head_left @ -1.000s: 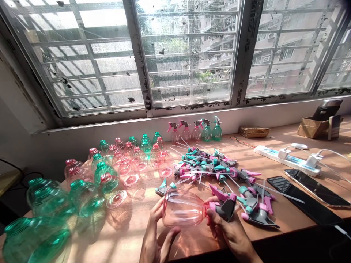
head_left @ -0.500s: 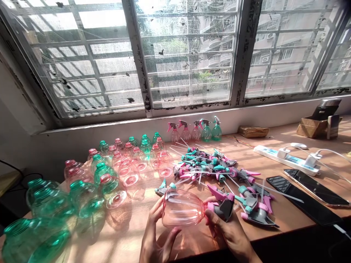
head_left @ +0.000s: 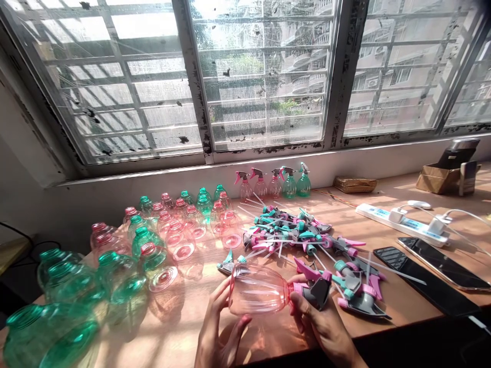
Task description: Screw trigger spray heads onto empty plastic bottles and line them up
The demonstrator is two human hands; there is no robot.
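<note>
A clear pink spray bottle (head_left: pixel 259 291) lies sideways in the air above the table's front edge, its base to the left. My left hand (head_left: pixel 220 319) cradles the base end, fingers behind it and thumb underneath. At the neck, the thumb and fingers of my right hand (head_left: pixel 318 319) pinch the pink collar of a grey and pink trigger sprayer (head_left: pixel 315 289). The sprayer sits on the bottle's mouth; whether it is fully tight I cannot tell. Just beyond is a heap of loose trigger sprayers (head_left: pixel 287 230) in grey, pink and teal with white tubes.
Open green bottles (head_left: pixel 118 278) and pink bottles (head_left: pixel 180 240) crowd the table's left side. Several bottles with sprayers (head_left: pixel 274 185) stand by the wall. To the right are a power strip (head_left: pixel 402 223), two phones (head_left: pixel 418 278), a flat brown package (head_left: pixel 355 184) and a cardboard box (head_left: pixel 433 179).
The bottle has turned a little about its long axis, and the sprayer has shifted slightly right with it. Both hands keep nearly the same place.
</note>
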